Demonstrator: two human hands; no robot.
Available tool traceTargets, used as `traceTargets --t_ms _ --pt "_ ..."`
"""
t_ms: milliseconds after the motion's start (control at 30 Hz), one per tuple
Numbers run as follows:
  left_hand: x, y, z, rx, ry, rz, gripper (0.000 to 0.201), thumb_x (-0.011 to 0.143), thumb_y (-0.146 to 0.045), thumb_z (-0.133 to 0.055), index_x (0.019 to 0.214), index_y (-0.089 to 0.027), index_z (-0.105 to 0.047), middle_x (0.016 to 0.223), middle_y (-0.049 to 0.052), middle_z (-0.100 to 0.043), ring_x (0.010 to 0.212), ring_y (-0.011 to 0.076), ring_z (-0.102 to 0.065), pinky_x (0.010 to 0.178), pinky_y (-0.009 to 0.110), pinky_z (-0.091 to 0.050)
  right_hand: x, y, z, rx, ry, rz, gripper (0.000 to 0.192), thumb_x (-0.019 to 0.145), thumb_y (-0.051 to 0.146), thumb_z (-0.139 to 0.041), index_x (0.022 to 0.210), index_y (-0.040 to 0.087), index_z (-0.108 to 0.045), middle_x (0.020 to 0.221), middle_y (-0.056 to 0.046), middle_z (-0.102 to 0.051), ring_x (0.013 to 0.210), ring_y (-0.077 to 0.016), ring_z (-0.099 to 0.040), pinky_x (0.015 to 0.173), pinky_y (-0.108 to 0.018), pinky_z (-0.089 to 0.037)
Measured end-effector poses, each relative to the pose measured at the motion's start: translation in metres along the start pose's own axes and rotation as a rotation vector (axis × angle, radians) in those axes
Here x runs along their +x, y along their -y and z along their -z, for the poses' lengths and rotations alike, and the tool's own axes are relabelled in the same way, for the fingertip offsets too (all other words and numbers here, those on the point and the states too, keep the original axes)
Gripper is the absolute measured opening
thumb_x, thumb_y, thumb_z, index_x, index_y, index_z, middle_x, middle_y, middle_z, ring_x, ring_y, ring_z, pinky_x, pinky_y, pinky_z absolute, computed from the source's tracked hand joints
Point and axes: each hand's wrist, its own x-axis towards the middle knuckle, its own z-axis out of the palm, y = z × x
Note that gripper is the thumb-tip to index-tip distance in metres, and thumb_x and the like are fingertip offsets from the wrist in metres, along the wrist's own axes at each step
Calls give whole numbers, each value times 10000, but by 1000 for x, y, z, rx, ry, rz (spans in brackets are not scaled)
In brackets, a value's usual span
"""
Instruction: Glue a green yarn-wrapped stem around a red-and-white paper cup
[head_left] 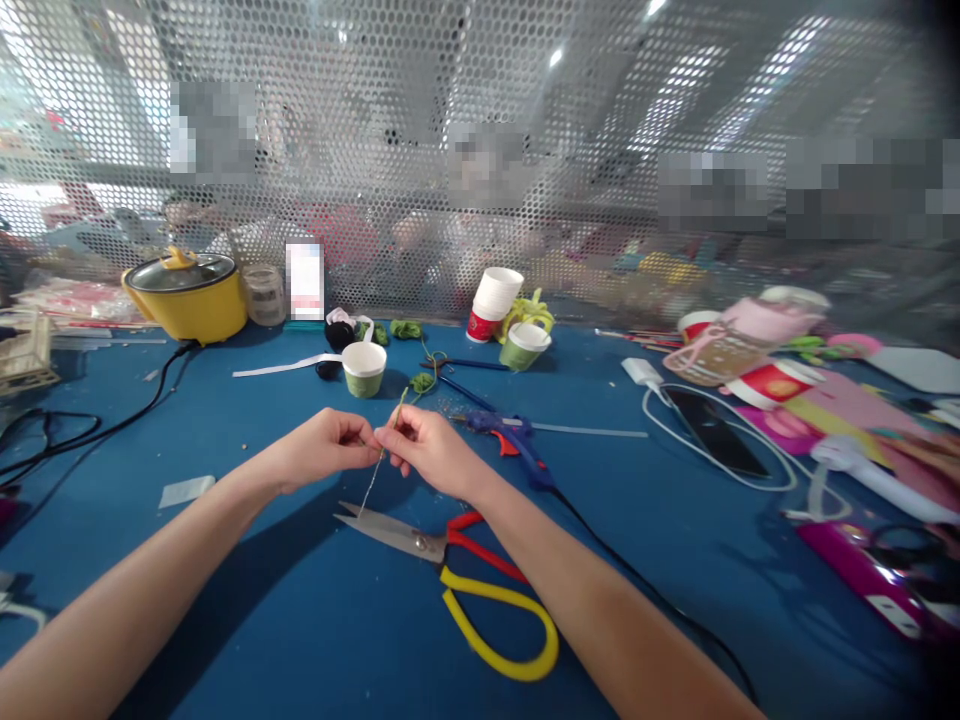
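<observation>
One pair of scissors (450, 570) lies nearest; left hand (326, 447) and right hand (429, 447) both pinch one wire (373, 482).

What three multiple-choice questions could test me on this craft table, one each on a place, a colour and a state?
1. Where are the scissors?
A. on the blue table below both hands
B. inside the yellow pot
C. in the right hand

2. What colour is the scissors' bigger handle loop?
A. green
B. yellow
C. white

3. What are the left hand and right hand doing?
A. lying flat
B. pinching a thin wire between them
C. gripping a cup

Answers: 1 A, the scissors lie on the table; 2 B, the large loop is yellow; 3 B, fingertips meet on the wire.
</observation>
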Motion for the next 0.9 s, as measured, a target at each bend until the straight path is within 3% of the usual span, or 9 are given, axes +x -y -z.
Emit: traceTargets --t_ms 367,633,900 --pt "2 5 -4 39 -49 14 210 652 -323 -581 627 -119 -535 539 -56 -452 520 70 -375 504 202 -288 0 -1 -3 -43 -54 -19 267 725 397 -568 635 168 -466 500 39 -494 412 -75 -465 417 -203 -374" --pt "-1 1 -3 -91 45 57 196 669 -305 -589 621 -123 -536 519 -63 -440 467 42 -311 446 185 -231 -1 3 1 239 142 6 272 704 417 -581 685 167 -475 572 38 -507 476 -73 -476 430 -199 -394" --pt "-2 0 -2 -34 32 10 142 666 -267 -580 673 -127 -554 622 -25 -549 574 81 -442 555 211 -331 1 -3 1 145 60 -17 212 771 353 -519 687 166 -466 522 49 -488 427 -59 -457 429 -193 -387"
